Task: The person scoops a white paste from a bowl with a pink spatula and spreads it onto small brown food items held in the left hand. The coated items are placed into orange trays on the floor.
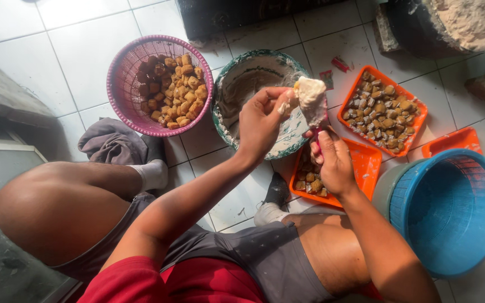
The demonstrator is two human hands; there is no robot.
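My left hand [262,120] holds a fried tofu piece [288,104] over the green-rimmed batter bowl [228,76], fingers pinched around it. A lump of white paste [312,98] sits on top of that piece. My right hand [332,157] grips a thin pink-handled tool [318,139] whose tip is buried in the paste. Both hands meet just above the bowl's right rim. Below my right hand lies an orange tray [366,165] with a few filled pieces.
A pink basket [124,84] of fried tofu cubes stands left of the bowl. Another orange tray [349,101] full of filled pieces lies at the right, a third orange tray [450,140] beside it. A blue basket [450,207] sits on a bucket near my right knee. Grey cloth [110,143] lies by my left foot.
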